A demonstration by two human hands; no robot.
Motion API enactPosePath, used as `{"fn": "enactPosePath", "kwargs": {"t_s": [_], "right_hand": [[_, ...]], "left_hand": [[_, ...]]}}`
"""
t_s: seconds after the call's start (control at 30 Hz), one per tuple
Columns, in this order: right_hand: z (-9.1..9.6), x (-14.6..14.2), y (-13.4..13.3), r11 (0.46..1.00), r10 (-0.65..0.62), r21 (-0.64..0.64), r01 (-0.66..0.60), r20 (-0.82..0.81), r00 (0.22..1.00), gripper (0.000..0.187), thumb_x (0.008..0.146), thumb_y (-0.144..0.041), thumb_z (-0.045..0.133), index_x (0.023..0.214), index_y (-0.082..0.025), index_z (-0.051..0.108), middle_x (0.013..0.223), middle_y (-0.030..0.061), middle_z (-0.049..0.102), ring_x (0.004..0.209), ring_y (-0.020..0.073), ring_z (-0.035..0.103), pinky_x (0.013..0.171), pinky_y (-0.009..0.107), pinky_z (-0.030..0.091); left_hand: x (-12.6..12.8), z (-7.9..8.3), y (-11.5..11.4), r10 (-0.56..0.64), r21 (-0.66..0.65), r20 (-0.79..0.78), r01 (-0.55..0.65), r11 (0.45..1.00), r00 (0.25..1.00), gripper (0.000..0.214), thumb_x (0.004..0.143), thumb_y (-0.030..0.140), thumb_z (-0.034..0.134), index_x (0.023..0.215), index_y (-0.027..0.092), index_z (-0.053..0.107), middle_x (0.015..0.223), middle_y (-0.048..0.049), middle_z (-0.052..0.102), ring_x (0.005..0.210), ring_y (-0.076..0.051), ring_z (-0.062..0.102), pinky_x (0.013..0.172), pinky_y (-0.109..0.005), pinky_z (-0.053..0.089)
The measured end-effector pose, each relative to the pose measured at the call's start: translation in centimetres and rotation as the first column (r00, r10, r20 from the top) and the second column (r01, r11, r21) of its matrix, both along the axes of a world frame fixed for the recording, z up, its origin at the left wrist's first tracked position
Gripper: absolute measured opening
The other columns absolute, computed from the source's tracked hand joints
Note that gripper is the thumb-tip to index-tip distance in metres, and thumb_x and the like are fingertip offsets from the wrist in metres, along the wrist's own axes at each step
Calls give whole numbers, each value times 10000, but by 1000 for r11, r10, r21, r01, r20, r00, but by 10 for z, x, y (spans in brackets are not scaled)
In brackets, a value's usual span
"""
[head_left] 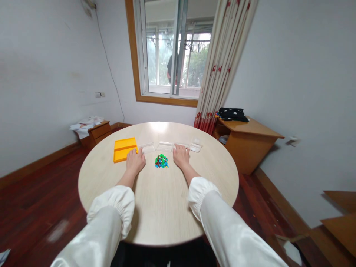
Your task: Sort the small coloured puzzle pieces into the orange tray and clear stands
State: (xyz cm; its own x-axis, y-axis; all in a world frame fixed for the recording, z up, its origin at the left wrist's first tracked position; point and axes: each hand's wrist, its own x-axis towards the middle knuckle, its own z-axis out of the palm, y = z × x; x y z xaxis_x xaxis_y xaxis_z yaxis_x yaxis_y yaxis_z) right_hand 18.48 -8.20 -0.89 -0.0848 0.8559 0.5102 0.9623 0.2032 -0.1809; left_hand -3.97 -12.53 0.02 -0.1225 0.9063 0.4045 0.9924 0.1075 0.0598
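Note:
My left hand [135, 162] rests on the table with its fingers stretched forward. Its fingertips lie between a yellow two-part tray [121, 154] and a clear plastic box [147, 148]; I cannot tell whether they press on either. Fingers apart, my right hand [181, 155] reaches over the near side of another clear box [183, 144], which it partly covers. Between the hands sits a small pile of green, blue, brown and yellow plastic pieces [161, 161]. Just behind the pile stands a clear box [164, 146], and at the right end of the row lies one more clear container [195, 147].
Everything stands on a round pale wooden table [164, 207]. Behind it are a window [172, 55] and a patterned curtain [219, 63]. A wooden desk [250, 137] with a folded black cloth [233, 114] is at right, a small cabinet [99, 131] with papers at left.

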Motion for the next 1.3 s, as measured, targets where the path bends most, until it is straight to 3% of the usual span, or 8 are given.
{"fn": "enactPosePath", "kwargs": {"t_s": [0.17,0.33,0.43,0.57,0.87,1.0,1.13,1.3], "right_hand": [[1,12,2,998,-62,28,62,-28,998,398,966,-266,281,1312,-171,452,1277,124,570,1172,219,453,1014,419,199],[2,51,6,975,-221,28,221,3,975,424,949,-234,304,1343,-127,421,1312,164,535,1213,244,438,1018,438,205],[1,70,8,949,-310,-43,311,39,950,381,921,-191,335,1235,-104,533,1232,174,588,1141,261,502,984,444,244],[2,75,1,953,-292,-56,297,76,953,329,904,-194,365,1017,-100,660,1065,172,664,1060,286,542,970,459,245],[3,77,-24,953,-298,-29,303,101,949,307,835,-180,428,987,-107,684,1069,186,660,1069,309,502,937,463,242],[3,76,-23,954,-295,-29,299,87,951,309,825,-169,436,1018,-111,670,1085,189,646,1069,313,496,947,458,234],[1,74,-18,983,-181,7,181,85,980,361,833,-175,451,1157,-150,609,1163,146,610,1109,265,485,987,411,221],[-3,75,-11,992,-105,-67,111,82,991,426,890,-297,447,1296,-189,516,1212,134,583,1135,259,474,965,391,257]], "left_hand": [[-3,0,-2,4,17,7,-4,1000,1000,469,913,317,328,1324,160,493,1166,-195,550,1085,-319,499,906,-423,365],[-6,-1,0,-6,0,4,6,1000,1000,443,918,298,307,1260,155,548,1118,-187,566,1033,-309,513,856,-415,393],[-7,-1,0,-3,-18,-19,3,1000,1000,429,916,278,302,1229,158,570,1102,-178,570,1019,-303,517,839,-406,400],[-7,-1,0,-15,-40,-33,13,999,999,413,911,236,305,1208,163,583,1081,-162,576,1005,-291,528,825,-377,402],[-6,0,-2,-21,-51,-18,20,998,1000,409,914,203,288,1183,158,592,1025,-142,603,975,-281,551,799,-357,410],[-4,3,-5,-23,-47,-24,22,999,999,379,910,195,298,1124,146,608,989,-141,619,965,-283,565,781,-351,415],[-5,3,-5,-23,-48,-32,22,999,999,358,904,180,309,1093,140,611,984,-142,627,958,-280,575,776,-348,418],[-7,1,-2,-23,-39,-42,21,999,999,351,899,172,313,1092,135,604,991,-139,629,956,-282,574,763,-346,423]]}}
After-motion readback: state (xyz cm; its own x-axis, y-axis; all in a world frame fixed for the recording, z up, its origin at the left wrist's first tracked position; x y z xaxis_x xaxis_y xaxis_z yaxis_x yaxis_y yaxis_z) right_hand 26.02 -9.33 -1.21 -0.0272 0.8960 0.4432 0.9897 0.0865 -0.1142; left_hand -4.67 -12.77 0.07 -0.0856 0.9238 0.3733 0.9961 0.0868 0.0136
